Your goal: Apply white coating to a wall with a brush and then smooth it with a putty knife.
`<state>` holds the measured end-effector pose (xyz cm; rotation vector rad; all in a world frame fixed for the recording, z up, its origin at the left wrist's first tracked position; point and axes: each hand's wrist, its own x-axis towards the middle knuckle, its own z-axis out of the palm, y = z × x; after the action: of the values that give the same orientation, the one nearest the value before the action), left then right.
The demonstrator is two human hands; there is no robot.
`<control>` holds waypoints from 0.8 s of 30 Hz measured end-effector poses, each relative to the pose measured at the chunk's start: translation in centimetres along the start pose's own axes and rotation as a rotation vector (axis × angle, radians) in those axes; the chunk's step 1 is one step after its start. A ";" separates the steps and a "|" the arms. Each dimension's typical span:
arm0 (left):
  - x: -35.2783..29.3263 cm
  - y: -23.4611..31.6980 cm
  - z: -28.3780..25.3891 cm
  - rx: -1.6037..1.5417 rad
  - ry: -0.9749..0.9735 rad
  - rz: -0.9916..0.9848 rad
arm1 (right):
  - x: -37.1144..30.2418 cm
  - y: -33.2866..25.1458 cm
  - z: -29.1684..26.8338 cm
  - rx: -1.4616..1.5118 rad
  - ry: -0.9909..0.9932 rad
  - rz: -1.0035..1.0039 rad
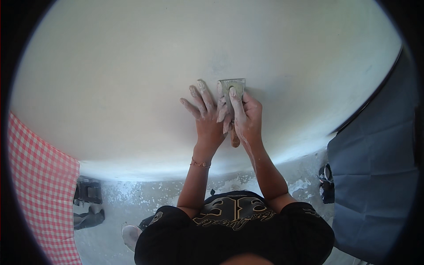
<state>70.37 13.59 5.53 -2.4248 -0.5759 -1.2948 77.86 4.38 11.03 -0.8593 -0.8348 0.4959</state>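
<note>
My right hand (248, 115) grips a putty knife (239, 83) with a pale, smeared metal blade and a brown wooden handle. The thumb presses along the blade, and the handle's end pokes out below the palm. Close on its left, my left hand (207, 115) has its fingers spread toward the pale, smooth wall (132, 84), the thumb side near or touching the knife. Whitish putty or dust coats the fingers of both hands. On the wall just above the blade is a faint greyish patch. Whether the blade's edge touches the wall is hard to tell.
A pink-and-white checked cloth (39, 190) hangs at the left, and a blue-grey cloth (375, 176) at the right. White flecks cover the grey floor (154, 192). A black object (88, 191) lies beside the checked cloth. A whitish round container (130, 236) stands near my body.
</note>
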 end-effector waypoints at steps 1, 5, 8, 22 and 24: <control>0.2 0.4 -0.2 -0.018 -0.036 -0.059 | -0.5 0.2 -0.1 0.000 -0.003 0.003; 0.1 0.4 -0.3 -0.010 -0.055 -0.100 | -1.0 0.0 -0.4 0.003 0.018 0.055; 0.0 0.3 -0.1 -0.003 -0.038 -0.077 | -1.3 -0.6 0.0 -0.010 0.001 0.036; -0.7 0.3 0.2 -0.204 -0.068 -0.146 | 1.6 -2.3 2.9 -0.033 0.020 0.056; -0.8 0.1 0.3 -0.214 -0.041 -0.134 | 1.3 -1.9 2.9 0.007 0.017 0.038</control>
<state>70.23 13.47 4.66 -2.6302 -0.6506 -1.4292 76.41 5.55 14.26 -0.8730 -0.8016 0.5235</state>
